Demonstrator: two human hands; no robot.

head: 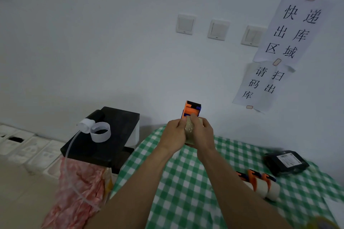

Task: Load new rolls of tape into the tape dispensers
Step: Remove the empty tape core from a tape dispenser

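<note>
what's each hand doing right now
Left hand: closed on the orange plastic tape dispenser.
Right hand: closed on the clear yellowish tape roll.

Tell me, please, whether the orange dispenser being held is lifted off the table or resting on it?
Lifted. The orange dispenser is raised against the wall above the checked tablecloth, with the left hand and right hand clasping the tape roll.

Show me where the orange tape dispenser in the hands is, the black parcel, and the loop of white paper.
orange tape dispenser (191, 109): head view, on its orange body above the fingers.
black parcel (286, 162): head view, beside its white label.
loop of white paper (100, 135): head view, on the loop's front wall.
</note>
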